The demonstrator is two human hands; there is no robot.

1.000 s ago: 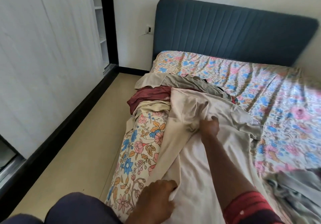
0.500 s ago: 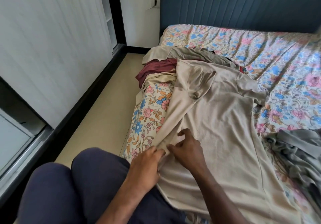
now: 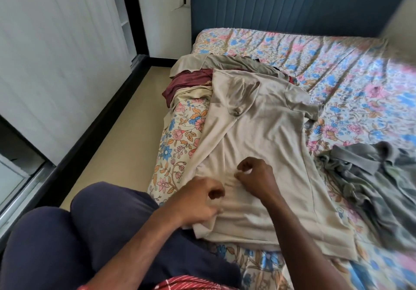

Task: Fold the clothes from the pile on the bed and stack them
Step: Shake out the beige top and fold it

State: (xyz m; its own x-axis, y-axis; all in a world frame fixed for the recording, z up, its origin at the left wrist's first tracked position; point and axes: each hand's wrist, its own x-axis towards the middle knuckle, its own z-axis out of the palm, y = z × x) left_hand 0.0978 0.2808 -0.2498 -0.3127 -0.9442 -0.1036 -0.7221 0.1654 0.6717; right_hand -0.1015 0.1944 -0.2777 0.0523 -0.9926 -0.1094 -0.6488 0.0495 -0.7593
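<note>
Beige shirt (image 3: 258, 136): left hand (image 3: 198, 202) fingers pinch hem; right hand (image 3: 256, 177) curled above.

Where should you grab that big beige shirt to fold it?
Probably take the beige cotton shirt by its bottom hem, coming from the near bed edge. It lies flat with the hem nearest both hands, so a two-corner grip looks easiest for lifting it toward the collar.

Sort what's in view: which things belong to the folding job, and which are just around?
Job:
beige shirt, spread flat
left hand, on its hem
right hand, over it
grey garment, crumpled
maroon garment
olive garment

Around:
floral sheet
headboard
wardrobe
</note>
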